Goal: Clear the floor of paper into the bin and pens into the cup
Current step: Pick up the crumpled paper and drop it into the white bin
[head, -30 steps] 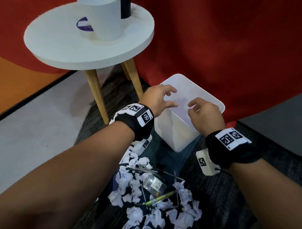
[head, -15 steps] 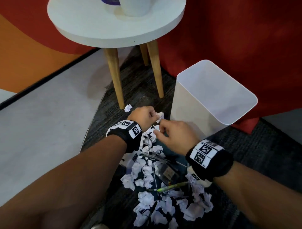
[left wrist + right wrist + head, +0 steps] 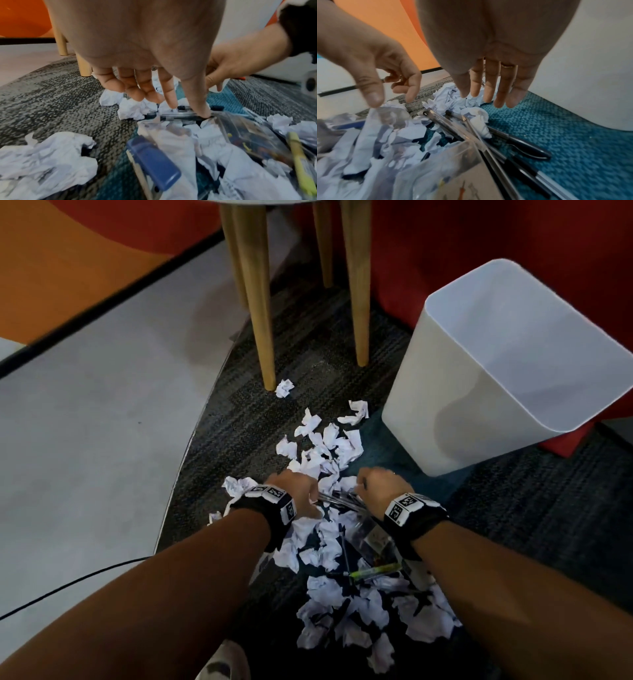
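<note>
Many crumpled white paper balls (image 3: 322,453) lie heaped on the dark carpet. Several clear-barrelled pens (image 3: 339,502) lie across the heap between my hands, and a green pen (image 3: 373,571) lies nearer me. My left hand (image 3: 301,491) reaches down with straight fingers, its thumb tip touching the pens (image 3: 180,117). My right hand (image 3: 376,484) hovers with straight fingers (image 3: 489,93) just above paper and the pens (image 3: 471,129), holding nothing. The white bin (image 3: 455,412) stands upright to the right. The cup is out of view.
A clear plastic box (image 3: 373,537) and a blue object (image 3: 154,161) lie among the paper. Wooden table legs (image 3: 257,302) stand behind the heap, with one stray paper ball (image 3: 284,387) at a leg's foot. Grey bare floor (image 3: 102,422) with a black cable is left.
Both hands have come down from the bin's rim to the paper heap on the floor and now sit at the pens. The head view has tilted downward.
</note>
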`<state>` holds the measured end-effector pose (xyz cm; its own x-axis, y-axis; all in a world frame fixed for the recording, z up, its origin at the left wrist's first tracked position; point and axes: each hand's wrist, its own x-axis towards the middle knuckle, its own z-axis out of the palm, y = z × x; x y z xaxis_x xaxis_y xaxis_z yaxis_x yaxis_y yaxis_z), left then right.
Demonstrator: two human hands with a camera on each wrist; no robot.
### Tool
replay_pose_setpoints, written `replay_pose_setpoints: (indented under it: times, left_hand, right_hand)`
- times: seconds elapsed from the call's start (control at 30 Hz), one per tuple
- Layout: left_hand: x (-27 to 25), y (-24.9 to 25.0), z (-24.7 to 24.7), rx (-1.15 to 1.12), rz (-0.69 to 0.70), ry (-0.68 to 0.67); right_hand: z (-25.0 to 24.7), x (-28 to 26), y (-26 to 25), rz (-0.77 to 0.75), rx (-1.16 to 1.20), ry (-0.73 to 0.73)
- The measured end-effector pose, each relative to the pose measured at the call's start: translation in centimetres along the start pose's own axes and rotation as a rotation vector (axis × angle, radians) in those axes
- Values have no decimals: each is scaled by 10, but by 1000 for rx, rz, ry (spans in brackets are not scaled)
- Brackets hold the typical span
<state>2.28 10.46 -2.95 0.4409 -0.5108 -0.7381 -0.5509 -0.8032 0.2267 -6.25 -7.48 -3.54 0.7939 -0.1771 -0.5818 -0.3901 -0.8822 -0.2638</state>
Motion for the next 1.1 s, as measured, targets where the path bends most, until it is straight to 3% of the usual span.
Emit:
replay_pose_setpoints:
  times: [0.23,0.43,0.6,0.8,1.1]
  left_hand:
    - [6,-15,18,234,22,-135]
    - [0,-14,26,287,2,-46]
    - [-1,-9,28,192,-6,-16]
    - [-5,0,23,3,44,148]
    - [-7,15,-6,-133,97,148]
  right_hand:
    - [18,23,-10,12,111,-21]
    - [27,28,-11,-43,13,-132]
    - [32,29,-8,-2,-87,-72]
    - [26,20,-3,13,-1,1]
    - [-17,5,0,1,52,24]
